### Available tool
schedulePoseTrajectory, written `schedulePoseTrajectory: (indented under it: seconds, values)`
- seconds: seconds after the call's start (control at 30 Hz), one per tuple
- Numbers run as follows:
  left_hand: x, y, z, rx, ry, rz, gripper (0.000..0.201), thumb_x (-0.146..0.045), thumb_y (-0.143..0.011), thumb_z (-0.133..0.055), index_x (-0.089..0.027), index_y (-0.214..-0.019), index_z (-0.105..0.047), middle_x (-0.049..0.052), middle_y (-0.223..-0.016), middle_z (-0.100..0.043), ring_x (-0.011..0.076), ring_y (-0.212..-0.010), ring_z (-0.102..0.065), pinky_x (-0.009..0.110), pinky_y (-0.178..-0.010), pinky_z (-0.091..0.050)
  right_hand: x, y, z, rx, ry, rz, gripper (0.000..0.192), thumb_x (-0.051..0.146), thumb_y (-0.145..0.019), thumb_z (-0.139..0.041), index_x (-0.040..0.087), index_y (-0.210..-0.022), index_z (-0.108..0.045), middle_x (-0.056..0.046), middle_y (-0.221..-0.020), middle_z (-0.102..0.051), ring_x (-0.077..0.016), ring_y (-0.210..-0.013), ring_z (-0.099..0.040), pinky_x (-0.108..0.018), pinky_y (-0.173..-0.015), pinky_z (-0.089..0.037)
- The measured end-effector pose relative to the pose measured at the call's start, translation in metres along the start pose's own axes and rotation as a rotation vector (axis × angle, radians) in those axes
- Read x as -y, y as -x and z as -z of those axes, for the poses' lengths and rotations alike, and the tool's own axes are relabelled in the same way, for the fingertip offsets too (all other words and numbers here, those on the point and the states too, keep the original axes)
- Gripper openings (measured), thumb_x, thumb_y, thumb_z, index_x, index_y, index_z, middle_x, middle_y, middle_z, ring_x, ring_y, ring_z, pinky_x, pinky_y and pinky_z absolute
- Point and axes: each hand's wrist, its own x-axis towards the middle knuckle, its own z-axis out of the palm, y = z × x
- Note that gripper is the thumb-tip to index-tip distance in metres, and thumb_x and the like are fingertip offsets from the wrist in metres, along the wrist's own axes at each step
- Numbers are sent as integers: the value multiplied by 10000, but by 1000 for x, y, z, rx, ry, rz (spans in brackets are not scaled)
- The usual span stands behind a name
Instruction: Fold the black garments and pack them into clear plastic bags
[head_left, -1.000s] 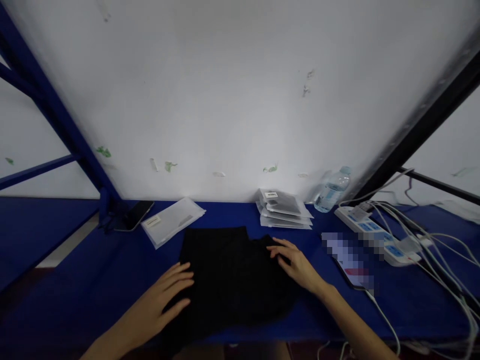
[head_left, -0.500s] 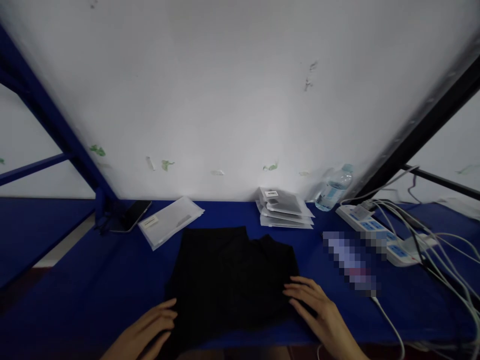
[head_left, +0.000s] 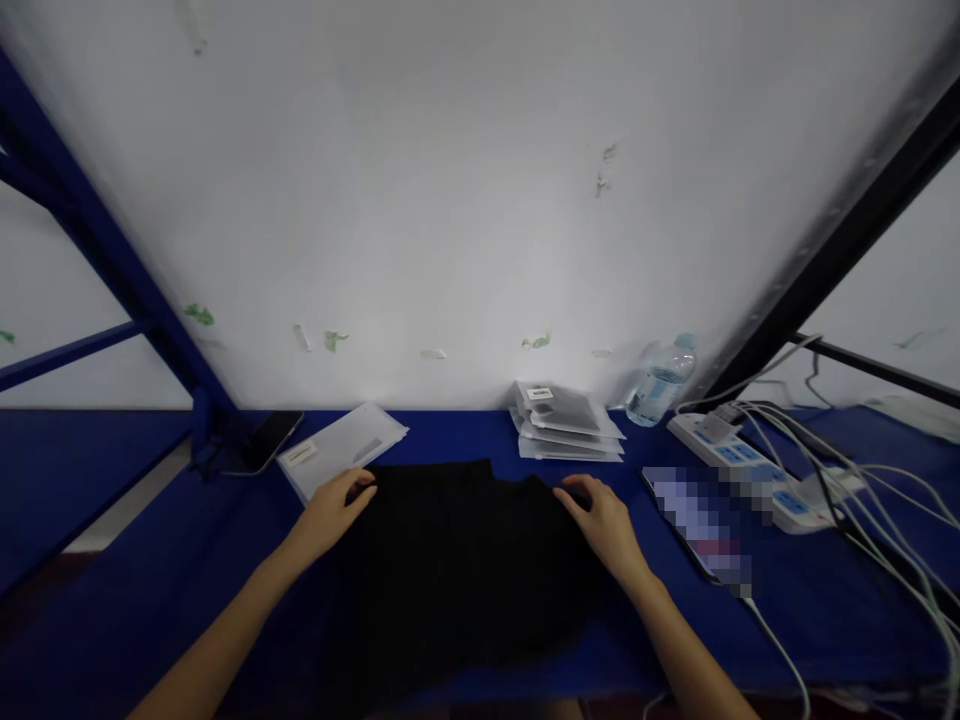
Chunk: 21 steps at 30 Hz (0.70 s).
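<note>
The labels on the plastic bags [head_left: 568, 420] are too small to read.

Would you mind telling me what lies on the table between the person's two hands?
In the head view, the black garment lies flat between the left hand and the right hand; each hand grips a far corner of it.

Looks to me like a small packing or warehouse workstation, not a home. I'm at a blue metal shelving bench [head_left: 825, 600] against a bare white wall [head_left: 465, 200], with stacks of labelled poly bags [head_left: 566, 420], a power strip [head_left: 750, 470] trailing loads of cables [head_left: 885, 490], and a water bottle [head_left: 660, 382].
</note>
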Motion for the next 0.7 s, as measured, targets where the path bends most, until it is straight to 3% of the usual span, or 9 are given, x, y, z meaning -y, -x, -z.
schedulePoseTrajectory:
  seconds: [0.13,0.23,0.37,0.57,0.7]
  values:
    - [7,5,-5,23,-22,15,272,-435,-850,-530,-218,-966,-648,31,-868,-666,224,-794,-629,335,-744,-487,-10,17,9,67,26,-167,446,616,-780,-525,206,-897,-657,-81,-869,-708,-276,-855,-652,-382,-765,-476]
    - [4,6,-4,12,-29,16,237,-415,-832,-549,-214,-924,-637,39,-894,-658,242,-855,-624,353,-783,-481,-5,20,18,112,-18,-150,427,623,-755,-534,216,-799,-653,-60,-801,-701,-266,-801,-657,-355,-730,-467]
    - [-8,12,-5,7,22,25,233,-406,-885,-486,-238,-1002,-598,33,-1023,-664,239,-961,-618,360,-851,-468,-3,11,27,28,-130,-144,399,602,-779,-499,232,-823,-640,-23,-786,-706,-233,-789,-669,-310,-708,-466]
    - [-12,21,-23,41,87,106,257,-435,-865,-515,-240,-1014,-588,26,-972,-678,250,-946,-644,375,-851,-481,-20,0,26,71,138,-210,305,525,-727,-548,238,-701,-649,-39,-686,-699,-266,-700,-672,-322,-598,-440]
    - [-6,20,-26,35,189,165,309,-486,-863,-511,-249,-1045,-588,37,-1034,-684,275,-1040,-629,401,-900,-470,5,-4,34,-30,165,-150,315,528,-787,-505,239,-742,-621,-40,-736,-704,-250,-716,-671,-310,-600,-434]
